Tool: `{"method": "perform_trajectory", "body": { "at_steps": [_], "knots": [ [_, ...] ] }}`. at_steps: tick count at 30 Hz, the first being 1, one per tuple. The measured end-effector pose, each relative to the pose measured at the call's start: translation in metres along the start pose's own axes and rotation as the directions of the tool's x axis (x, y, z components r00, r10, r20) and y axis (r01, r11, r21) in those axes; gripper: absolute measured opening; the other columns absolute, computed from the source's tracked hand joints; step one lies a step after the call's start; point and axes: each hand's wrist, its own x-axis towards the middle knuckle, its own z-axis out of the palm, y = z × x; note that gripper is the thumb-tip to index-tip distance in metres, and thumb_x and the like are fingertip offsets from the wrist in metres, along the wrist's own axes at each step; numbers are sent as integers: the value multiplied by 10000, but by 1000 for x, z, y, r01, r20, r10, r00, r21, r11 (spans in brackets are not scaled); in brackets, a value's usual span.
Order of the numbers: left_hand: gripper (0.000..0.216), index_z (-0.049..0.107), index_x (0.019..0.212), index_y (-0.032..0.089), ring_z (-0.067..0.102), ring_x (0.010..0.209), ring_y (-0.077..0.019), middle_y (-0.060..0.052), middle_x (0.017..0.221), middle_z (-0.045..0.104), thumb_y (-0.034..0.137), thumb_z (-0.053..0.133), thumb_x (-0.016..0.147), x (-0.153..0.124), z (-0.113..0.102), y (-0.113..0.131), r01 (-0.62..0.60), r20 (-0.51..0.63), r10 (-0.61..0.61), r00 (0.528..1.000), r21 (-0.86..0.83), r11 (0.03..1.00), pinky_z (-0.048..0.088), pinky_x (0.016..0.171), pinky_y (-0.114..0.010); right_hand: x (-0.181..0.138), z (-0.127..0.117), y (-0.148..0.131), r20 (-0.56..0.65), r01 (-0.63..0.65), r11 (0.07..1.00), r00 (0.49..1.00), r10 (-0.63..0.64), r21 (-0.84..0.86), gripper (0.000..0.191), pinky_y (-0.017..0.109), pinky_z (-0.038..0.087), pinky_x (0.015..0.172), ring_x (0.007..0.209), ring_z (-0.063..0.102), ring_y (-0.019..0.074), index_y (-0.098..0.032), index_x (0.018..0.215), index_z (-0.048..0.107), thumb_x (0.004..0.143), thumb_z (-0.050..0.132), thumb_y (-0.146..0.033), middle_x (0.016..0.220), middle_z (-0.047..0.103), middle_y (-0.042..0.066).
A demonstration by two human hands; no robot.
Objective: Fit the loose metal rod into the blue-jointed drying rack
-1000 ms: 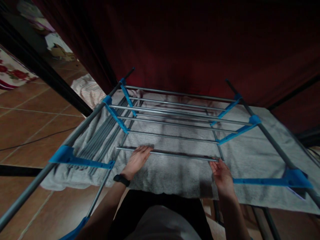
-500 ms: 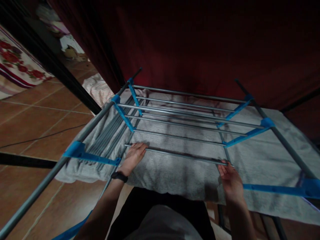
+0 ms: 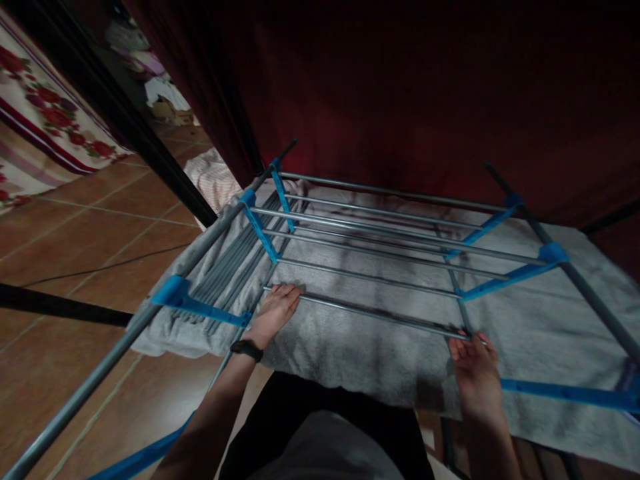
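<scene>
A loose grey metal rod [image 3: 370, 314] runs crosswise in front of me, low over the grey cloth. Near its left end my left hand [image 3: 277, 308] is closed over it from above, with a dark band on the wrist. My right hand [image 3: 474, 357] grips the rod's other end between thumb and fingers. Around both hands stands a partly assembled drying rack, with thick side tubes [image 3: 595, 300] and blue plastic brackets [image 3: 260, 230]. Several rods [image 3: 395, 233] span the brackets beyond my hands. The nearest blue brackets, at left [image 3: 200, 308] and right [image 3: 565, 393], carry no rod between them.
Several loose rods [image 3: 230, 260] lie on the grey cloth [image 3: 365, 360] at the left. A dark red curtain [image 3: 400, 100] hangs behind the rack. Dark posts [image 3: 115, 120] and the tiled floor [image 3: 90, 240] are on the left, with a floral cloth [image 3: 55, 113] further off.
The view has shifted slightly, so everything sits a little further right. My right hand has turned a bit at the rod's end; both hands stay on the rod.
</scene>
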Motion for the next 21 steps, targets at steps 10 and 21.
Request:
{"method": "perform_trajectory", "body": {
  "at_steps": [10, 21],
  "knots": [
    [316, 745, 1166, 222, 691, 1125, -279, -109, 1127, 765, 151, 469, 1030, -1, 4, 9, 17, 4, -17, 1000, 56, 998, 495, 1084, -475, -13, 11, 2, 42, 2, 999, 999, 0, -47, 318, 385, 605, 1035, 910, 778, 149, -274, 1056, 699, 752, 768, -209, 922, 796, -29],
    [360, 743, 1219, 229, 690, 1127, -284, -110, 1135, 758, 186, 428, 1048, 2, 7, 17, 15, 29, -15, 999, 9, 1000, 491, 1087, -483, -1, 3, 14, 6, 40, 998, 999, -41, 38, 307, 324, 651, 848, 721, 745, 125, -267, 900, 634, 724, 885, -261, 836, 759, -76]
  ]
}}
